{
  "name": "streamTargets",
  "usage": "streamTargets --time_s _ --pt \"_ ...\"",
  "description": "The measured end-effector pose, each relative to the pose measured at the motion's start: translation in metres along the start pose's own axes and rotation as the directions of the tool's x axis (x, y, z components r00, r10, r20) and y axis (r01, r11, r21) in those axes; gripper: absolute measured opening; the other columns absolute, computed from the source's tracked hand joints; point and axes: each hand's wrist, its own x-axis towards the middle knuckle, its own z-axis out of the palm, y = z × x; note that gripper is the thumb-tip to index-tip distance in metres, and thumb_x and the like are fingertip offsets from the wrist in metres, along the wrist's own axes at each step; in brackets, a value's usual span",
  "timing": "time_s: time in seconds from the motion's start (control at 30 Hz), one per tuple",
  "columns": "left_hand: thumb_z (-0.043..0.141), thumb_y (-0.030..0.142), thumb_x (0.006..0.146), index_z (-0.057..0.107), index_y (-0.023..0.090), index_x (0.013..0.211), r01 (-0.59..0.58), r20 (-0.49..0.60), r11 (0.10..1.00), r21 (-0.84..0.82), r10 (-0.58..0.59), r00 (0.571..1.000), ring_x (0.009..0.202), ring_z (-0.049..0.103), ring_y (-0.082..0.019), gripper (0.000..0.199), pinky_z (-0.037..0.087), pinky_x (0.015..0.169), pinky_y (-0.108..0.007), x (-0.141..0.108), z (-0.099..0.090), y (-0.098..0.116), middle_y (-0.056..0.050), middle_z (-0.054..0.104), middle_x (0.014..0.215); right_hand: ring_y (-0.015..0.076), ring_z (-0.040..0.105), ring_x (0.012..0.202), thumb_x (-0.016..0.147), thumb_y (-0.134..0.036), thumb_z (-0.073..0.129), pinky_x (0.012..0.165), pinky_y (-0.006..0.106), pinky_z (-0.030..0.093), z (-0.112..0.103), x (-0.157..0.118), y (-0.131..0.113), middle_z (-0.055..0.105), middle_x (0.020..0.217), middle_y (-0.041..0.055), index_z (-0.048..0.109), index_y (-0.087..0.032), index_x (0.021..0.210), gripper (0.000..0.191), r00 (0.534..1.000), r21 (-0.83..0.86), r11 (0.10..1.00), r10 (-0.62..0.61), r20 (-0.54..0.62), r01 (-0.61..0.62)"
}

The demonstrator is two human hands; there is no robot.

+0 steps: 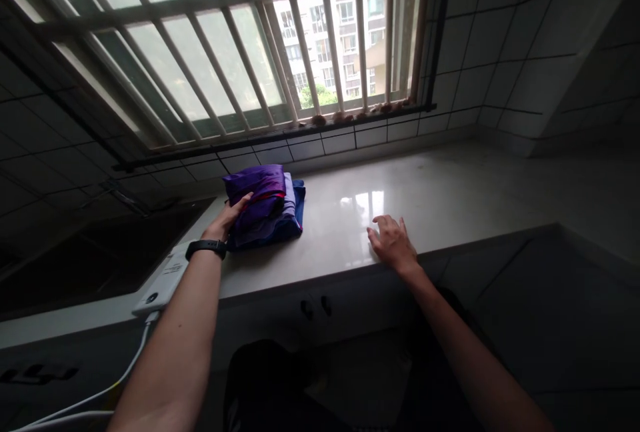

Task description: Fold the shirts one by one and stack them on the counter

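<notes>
The left forearm (170,352) and right forearm (480,365) run off the near edge! And the label on that white device (167,275)? Too small to read!

The left hand (231,213) is held forward with the thumb raised and the fingers curved out of sight, so its grip is hard to judge. The right hand (393,243) sits well apart, palm down, its fingers loosely spread and slightly arched. The bare left forearm (173,345) angles up from the lower left, and the shadowed right forearm (473,352) from the lower right.
</notes>
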Motion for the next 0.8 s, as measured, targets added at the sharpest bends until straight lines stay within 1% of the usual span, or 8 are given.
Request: streamTargets --time_s 0.1,0.23,0.33,0.43,0.5,0.57,0.7,0.8 --pt "0.075 0.061 0.084 0.063 0.022 0.146 0.046 0.089 0.995 -0.093 -0.038 0.995 0.128 0.068 -0.034 0.074 0.055 0.110 -0.052 -0.003 0.010 0.003 -0.013 0.073 0.136 0.0292 0.066 0.116 0.100 -0.027 0.049 0.123 0.059 0.029 -0.003 0.001 -0.001 0.070 0.122 0.0148 0.063 -0.019 0.117 0.023 1.000 -0.004 1.000 0.003 0.024 -0.003" --pt "0.074 0.055 0.087 0.060 0.022 0.149 0.036 0.096 0.995 -0.097 -0.027 0.995 0.129 0.067 -0.034 0.071 0.054 0.112 -0.050 -0.010 0.030 0.014 -0.012 0.072 0.137 0.0292 0.064 0.118 0.100 -0.027 0.052 0.124 0.059 0.028 -0.005 0.002 -0.004 0.070 0.123 0.0145 0.063 -0.018 0.118 0.023 0.999 0.000 1.000 0.021 0.050 -0.021" --pt "0.073 0.056 0.088 0.059 0.023 0.150 0.023 0.136 0.994 -0.106 -0.008 0.991 0.126 0.069 -0.034 0.072 0.056 0.110 -0.050 -0.015 0.052 0.023 -0.012 0.072 0.137 0.0290 0.064 0.119 0.101 -0.027 0.053 0.123 0.058 0.029 -0.007 0.002 -0.006 0.069 0.124 0.0146 0.062 -0.018 0.119 0.022 0.999 0.007 1.000 0.028 0.037 -0.029" --pt "0.074 0.060 0.086 0.059 0.024 0.148 -0.001 0.195 0.993 -0.118 0.025 0.980 0.124 0.069 -0.035 0.073 0.056 0.110 -0.054 -0.021 0.078 0.033 -0.012 0.073 0.135 0.0285 0.063 0.116 0.100 -0.025 0.052 0.119 0.054 0.036 -0.008 0.002 -0.008 0.068 0.121 0.0140 0.061 -0.018 0.117 0.020 0.999 0.011 0.999 0.033 -0.027 -0.033" --pt "0.076 0.061 0.083 0.059 0.024 0.149 -0.024 0.238 0.988 -0.152 0.060 0.970 0.124 0.069 -0.036 0.077 0.056 0.109 -0.054 -0.026 0.097 0.041 -0.012 0.073 0.135 0.0281 0.062 0.109 0.098 -0.022 0.051 0.109 0.048 0.044 -0.010 0.001 -0.008 0.067 0.113 0.0128 0.060 -0.019 0.111 0.017 0.997 0.013 0.999 0.038 -0.069 -0.037" --pt "0.077 0.062 0.083 0.057 0.024 0.150 -0.056 0.272 0.981 -0.185 0.106 0.956 0.126 0.068 -0.035 0.079 0.057 0.109 -0.051 -0.033 0.118 0.050 -0.011 0.072 0.139 0.0274 0.060 0.100 0.095 -0.019 0.050 0.096 0.043 0.049 -0.013 0.000 -0.008 0.065 0.105 0.0109 0.059 -0.020 0.104 0.013 0.994 0.013 0.999 0.037 -0.101 -0.036" --pt "0.074 0.061 0.088 0.058 0.023 0.149 -0.130 0.325 0.960 -0.250 0.209 0.922 0.130 0.066 -0.031 0.074 0.055 0.111 -0.040 -0.051 0.163 0.071 -0.011 0.068 0.144 0.0257 0.059 0.091 0.092 -0.019 0.048 0.085 0.036 0.046 -0.017 -0.005 -0.005 0.063 0.094 0.0090 0.057 -0.022 0.092 0.009 0.991 -0.006 0.999 -0.043 -0.124 0.043" --pt "0.074 0.061 0.088 0.060 0.019 0.146 -0.185 0.358 0.924 -0.336 0.307 0.882 0.129 0.066 -0.030 0.074 0.053 0.111 -0.040 -0.063 0.199 0.086 -0.013 0.068 0.144 0.0225 0.060 0.080 0.094 -0.021 0.047 0.073 0.031 0.040 -0.019 -0.010 -0.003 0.063 0.081 0.0065 0.058 -0.022 0.082 0.016 0.993 -0.030 0.993 -0.114 -0.034 0.113"
